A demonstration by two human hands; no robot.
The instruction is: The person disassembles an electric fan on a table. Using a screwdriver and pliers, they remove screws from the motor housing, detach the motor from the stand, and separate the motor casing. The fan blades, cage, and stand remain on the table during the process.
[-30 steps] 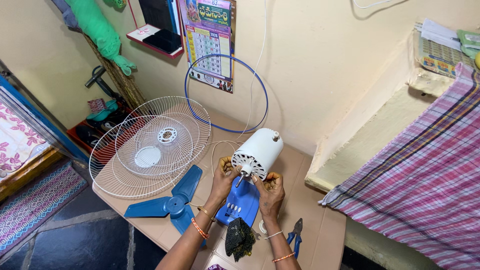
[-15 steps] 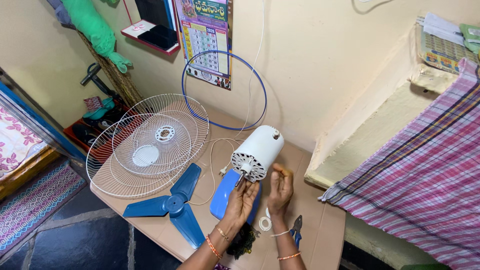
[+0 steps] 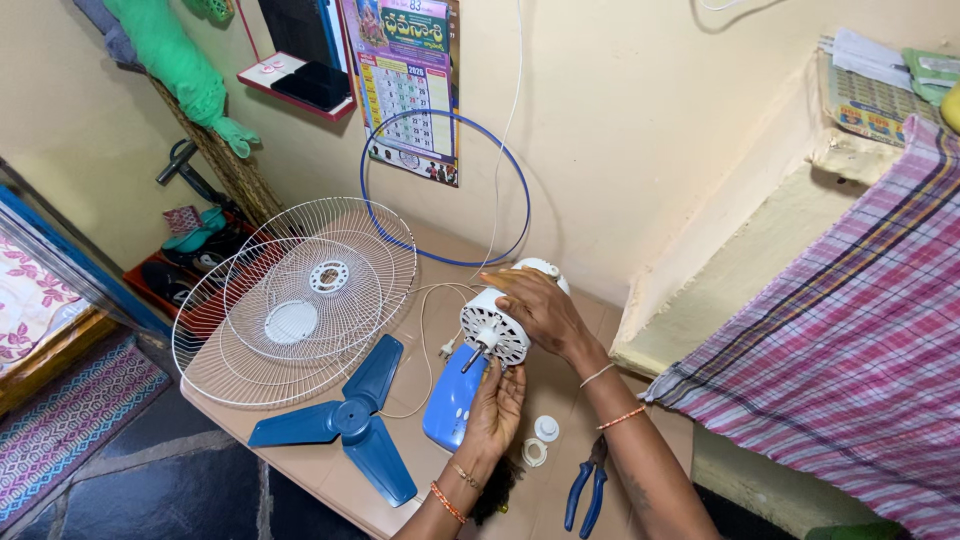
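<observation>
Looking down from my head, my right hand (image 3: 535, 308) is gripping the white fan motor (image 3: 497, 325) from above, at table (image 3: 640, 470) centre. My left hand (image 3: 497, 397) is cupping beneath it at six o'clock, fingers open. Blue blades (image 3: 345, 420) are lying at eight o'clock.

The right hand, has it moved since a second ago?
Yes. The right hand has gone up from the shaft end and now lies on top of the white motor, nearer the wall. The motor has stayed put.
</observation>
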